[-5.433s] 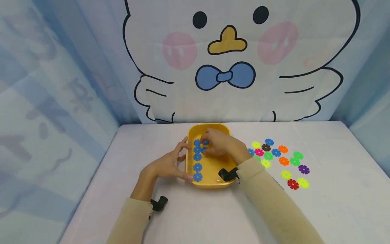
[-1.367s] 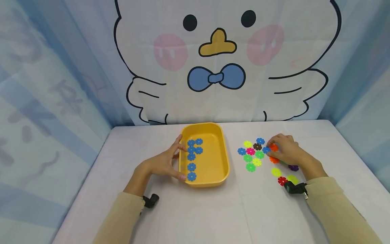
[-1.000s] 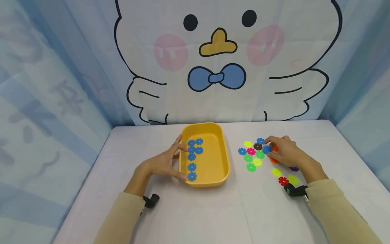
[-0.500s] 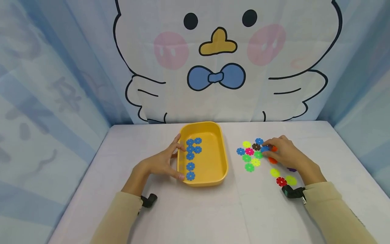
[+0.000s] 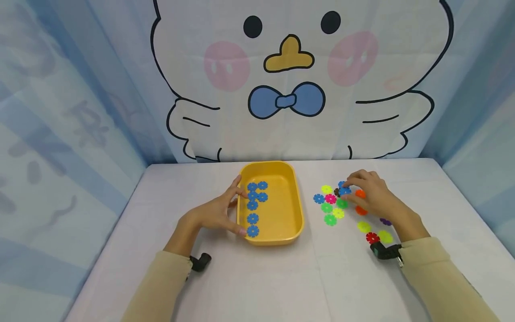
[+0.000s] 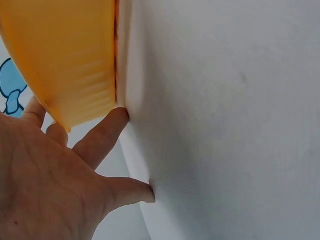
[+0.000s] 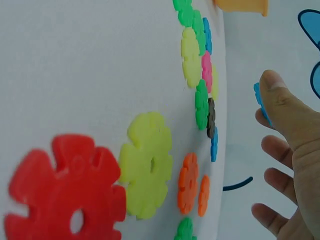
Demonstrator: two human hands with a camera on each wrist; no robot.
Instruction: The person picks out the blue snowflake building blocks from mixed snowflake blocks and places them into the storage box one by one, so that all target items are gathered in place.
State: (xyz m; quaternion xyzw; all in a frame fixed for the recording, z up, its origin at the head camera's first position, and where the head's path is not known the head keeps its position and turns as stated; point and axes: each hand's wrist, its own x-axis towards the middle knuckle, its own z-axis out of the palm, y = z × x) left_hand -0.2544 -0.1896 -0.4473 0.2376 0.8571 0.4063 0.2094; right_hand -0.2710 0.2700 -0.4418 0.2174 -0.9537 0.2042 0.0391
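Observation:
A yellow tray (image 5: 283, 214) stands on the table with several blue snowflake discs (image 5: 252, 218) along its left side. My left hand (image 5: 211, 215) rests against the tray's left side, fingers spread, with fingertips and thumb at the rim. In the left wrist view a fingertip touches the table beside the tray's base. My right hand (image 5: 374, 194) pinches a blue snowflake disc (image 7: 259, 102) between thumb and index finger. The right wrist view has this disc raised off the table, the other fingers loosely bent. It overlaps a brown disc (image 5: 336, 192) in the head view.
Loose snowflake discs lie right of the tray: pink (image 5: 331, 199), green (image 5: 330, 219), yellow (image 5: 339, 213), orange (image 5: 360, 210), purple (image 5: 385, 222), red (image 5: 372, 237) and blue (image 5: 318, 198). A curtain with a cartoon figure hangs behind the table.
My right hand has gone from inside the tray to the loose discs, taken a blue one and lifted it slightly left and back. My left hand has stayed at the tray.

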